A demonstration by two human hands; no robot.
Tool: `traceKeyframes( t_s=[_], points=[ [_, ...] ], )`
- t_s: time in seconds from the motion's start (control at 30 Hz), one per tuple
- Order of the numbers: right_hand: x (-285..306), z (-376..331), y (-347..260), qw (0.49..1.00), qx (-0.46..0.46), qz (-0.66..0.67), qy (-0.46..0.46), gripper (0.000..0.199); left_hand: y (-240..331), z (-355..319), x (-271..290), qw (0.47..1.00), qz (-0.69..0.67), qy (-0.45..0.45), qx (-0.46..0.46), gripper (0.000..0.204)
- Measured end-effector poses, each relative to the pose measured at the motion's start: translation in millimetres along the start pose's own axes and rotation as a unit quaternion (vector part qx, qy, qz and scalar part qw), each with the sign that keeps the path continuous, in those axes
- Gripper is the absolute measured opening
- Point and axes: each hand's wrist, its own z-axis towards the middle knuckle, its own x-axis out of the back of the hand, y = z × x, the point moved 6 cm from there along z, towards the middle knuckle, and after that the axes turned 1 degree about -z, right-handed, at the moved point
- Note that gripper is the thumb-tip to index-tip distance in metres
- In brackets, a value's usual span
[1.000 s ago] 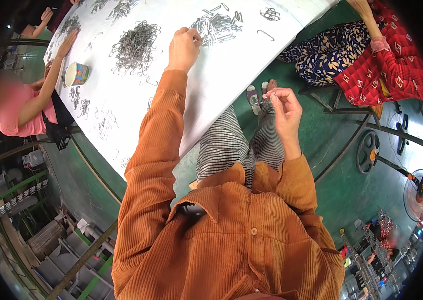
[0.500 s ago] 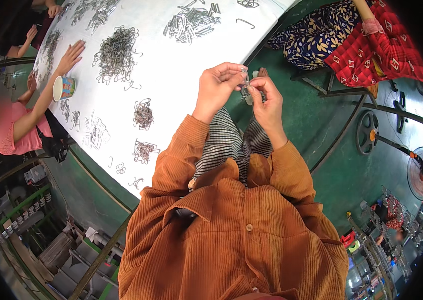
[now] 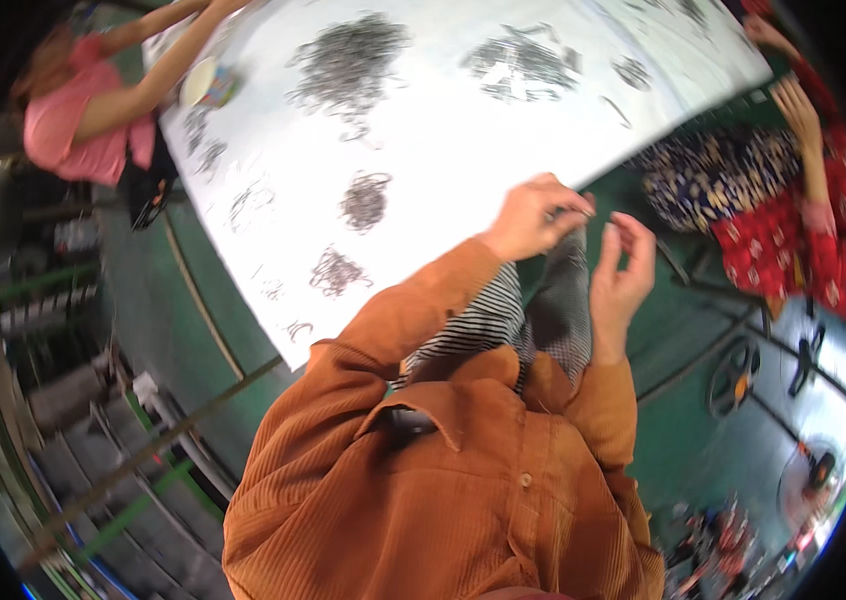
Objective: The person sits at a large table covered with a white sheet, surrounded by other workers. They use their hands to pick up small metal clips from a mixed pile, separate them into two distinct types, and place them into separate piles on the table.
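Observation:
My left hand (image 3: 540, 218) is over the table's near right edge, thumb and fingers pinched together. A small dark bit shows between them, too blurred to name. To its right, my right hand (image 3: 625, 270) is raised off the table, thumb and fingers apart, with nothing visible in it. On the white table (image 3: 443, 150) lie loose piles of bent wire hooks: a large dark pile (image 3: 351, 62), a silvery pile (image 3: 523, 66) and a smaller dark pile (image 3: 364, 201). A reddish-brown pile (image 3: 337, 271) lies nearer me. One single hook (image 3: 616, 111) lies apart at the right.
A person in pink (image 3: 78, 120) reaches over the table's far left, beside a paper cup (image 3: 208, 84). Another person in a red patterned top (image 3: 783, 240) sits at the right. Metal frames (image 3: 143, 470) stand at lower left, a fan (image 3: 811, 480) at lower right.
My hands have drawn apart; the right one has let go and opened. The view has shifted, so the table and piles sit further right. The person at the right has raised a hand.

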Motion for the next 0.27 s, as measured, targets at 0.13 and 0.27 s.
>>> traceKeyframes(
  t_s=[0.13,0.27],
  points=[
    [-71.9,23.3,-70.7,0.977,0.138,0.075,-0.144,0.009,-11.1,-7.0,0.7,0.997,0.044,0.058,-0.021,0.009],
    [-202.1,23.1,-93.0,0.931,0.153,-0.019,-0.330,0.016,-20.8,-14.0,-12.8,0.996,0.043,0.035,-0.068,0.022]
  ],
)
